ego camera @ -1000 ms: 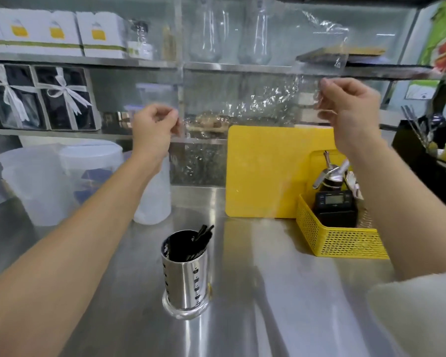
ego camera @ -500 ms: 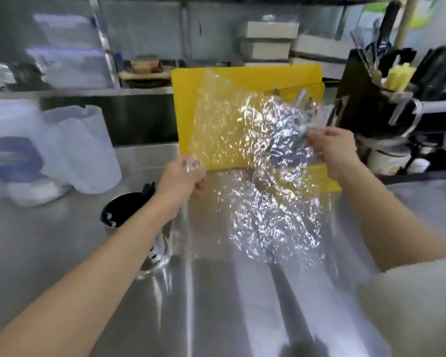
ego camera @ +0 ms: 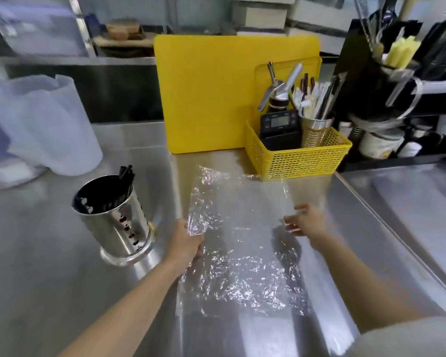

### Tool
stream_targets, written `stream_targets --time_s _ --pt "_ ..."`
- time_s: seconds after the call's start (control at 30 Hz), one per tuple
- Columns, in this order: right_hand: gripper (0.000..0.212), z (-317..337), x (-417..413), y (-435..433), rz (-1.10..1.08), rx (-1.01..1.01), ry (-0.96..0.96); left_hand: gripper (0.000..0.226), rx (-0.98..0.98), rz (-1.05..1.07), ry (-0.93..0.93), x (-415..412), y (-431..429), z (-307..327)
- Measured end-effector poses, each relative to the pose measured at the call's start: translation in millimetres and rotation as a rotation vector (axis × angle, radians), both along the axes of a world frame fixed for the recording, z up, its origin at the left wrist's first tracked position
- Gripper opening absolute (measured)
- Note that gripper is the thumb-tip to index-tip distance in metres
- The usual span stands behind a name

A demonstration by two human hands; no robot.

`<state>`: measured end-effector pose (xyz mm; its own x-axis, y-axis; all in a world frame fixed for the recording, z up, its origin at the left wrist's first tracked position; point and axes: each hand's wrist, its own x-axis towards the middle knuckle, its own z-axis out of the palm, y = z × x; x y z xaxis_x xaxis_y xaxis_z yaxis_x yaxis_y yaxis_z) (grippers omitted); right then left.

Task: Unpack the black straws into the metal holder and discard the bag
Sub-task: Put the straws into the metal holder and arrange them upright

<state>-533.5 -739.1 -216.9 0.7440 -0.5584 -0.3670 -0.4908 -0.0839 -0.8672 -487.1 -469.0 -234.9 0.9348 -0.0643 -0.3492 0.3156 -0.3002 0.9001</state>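
Observation:
The empty clear plastic bag (ego camera: 240, 243) lies spread and crinkled on the steel counter (ego camera: 49, 279). My left hand (ego camera: 187, 240) grips the bag's left edge. My right hand (ego camera: 307, 222) hovers blurred at the bag's right side with fingers spread; whether it touches the bag is unclear. The perforated metal holder (ego camera: 113, 217) stands upright to the left of my left hand, with black straws (ego camera: 126, 173) poking out at its far rim.
A yellow cutting board (ego camera: 206, 94) leans at the back. A yellow basket (ego camera: 299, 158) with a timer and utensils stands right of it. Translucent plastic jugs (ego camera: 49, 124) sit at the left. A black rack (ego camera: 397, 73) fills the right.
Both hands brought the bag down from in front of the shelves onto the counter. The right hand has opened and loosened from the bag; the view tilted downward.

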Motion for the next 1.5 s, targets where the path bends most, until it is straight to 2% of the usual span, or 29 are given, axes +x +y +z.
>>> stream_targets --time_s 0.13,0.17,0.23,0.3,0.37,0.5,0.6,0.7,0.83,0.97,1.13,1.27,1.33,1.5 --pt "0.037 -28.4 2.2 5.2 0.018 -0.252 0.000 0.061 0.349 -0.133 -0.223 -11.2 10.9 -10.8" --pt "0.036 -33.8 1.6 6.4 0.048 -0.323 0.018 0.057 0.453 -0.177 -0.251 -14.1 12.6 -12.4" --pt "0.035 -43.1 0.7 9.0 0.091 -0.420 0.041 0.033 0.591 -0.218 -0.259 -19.2 15.2 -13.4" --pt "0.029 -46.7 0.2 14.0 0.129 -0.469 0.079 0.017 0.626 -0.237 -0.260 -22.2 17.6 -15.0" --pt "0.022 -47.8 -0.1 17.4 0.152 -0.547 0.113 0.017 0.638 -0.266 -0.280 -23.7 20.5 -17.3" --pt "0.024 -44.6 1.5 16.4 0.204 -0.827 0.157 0.022 0.664 -0.337 -0.309 -24.8 27.1 -18.1" --pt "0.028 -36.7 3.6 18.2 0.183 -0.893 0.226 0.019 0.669 -0.359 -0.300 -24.1 35.0 -11.1" --pt "0.034 -24.0 15.0 29.4 0.186 -0.830 0.199 0.018 0.664 -0.341 -0.324 -24.2 48.7 0.7" --pt "0.034 -1.7 33.7 58.0 0.133 -0.630 0.048 0.017 0.600 -0.325 -0.410 -24.2 73.0 21.3" --pt "0.019 11.1 49.9 98.1 0.173 -0.529 -0.099 0.013 0.517 -0.279 -0.477 -24.5 97.9 50.9" --pt "0.005 37.6 64.4 155.3 0.369 -0.399 -0.283 0.009 0.402 -0.161 -0.638 -31.1 128.6 84.9" --pt "0.018 63.2 59.1 200.7 0.447 -0.349 -0.430 0.004 0.302 -0.011 -0.797 -29.4 149.4 102.5" --pt "0.015 75.4 51.9 220.7 0.479 -0.283 -0.490 0.006 0.276 0.051 -0.848 -24.6 157.9 106.4" --pt "0.024 89.1 38.0 258.0 0.570 -0.177 -0.570 0.018 0.333 -0.016 -0.822 -4.8 168.5 102.5"
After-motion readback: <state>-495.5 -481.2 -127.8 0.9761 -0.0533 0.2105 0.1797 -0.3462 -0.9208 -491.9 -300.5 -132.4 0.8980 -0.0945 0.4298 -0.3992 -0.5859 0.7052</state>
